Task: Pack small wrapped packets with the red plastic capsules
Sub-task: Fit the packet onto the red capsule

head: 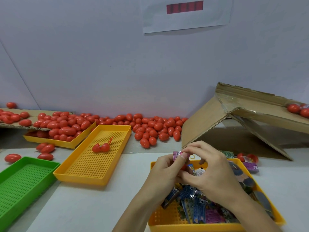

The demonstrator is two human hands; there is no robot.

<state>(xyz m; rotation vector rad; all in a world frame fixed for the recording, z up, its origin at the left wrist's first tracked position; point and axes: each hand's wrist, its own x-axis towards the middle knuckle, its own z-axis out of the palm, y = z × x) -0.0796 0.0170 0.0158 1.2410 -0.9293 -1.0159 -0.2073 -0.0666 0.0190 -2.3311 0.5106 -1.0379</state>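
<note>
Both hands meet above the far end of a yellow tray (277,218) full of small wrapped packets (195,211). My left hand (164,171) grips a red capsule (184,167), mostly hidden by the fingers, and pinches a pink wrapped packet (177,154) at its top. My right hand (212,171) pinches the same pink packet with thumb and forefinger, fingers curled. An open red capsule (101,147), its two halves joined, lies in the middle yellow tray (80,176). Several closed red capsules (150,129) are heaped along the wall.
A second yellow tray (66,144) at back left holds more capsules under a cardboard sheet (15,126). A green tray (10,198) sits at the front left. A torn cardboard box (217,118) leans at right, with loose packets (251,167) and an open capsule (248,158) beside it.
</note>
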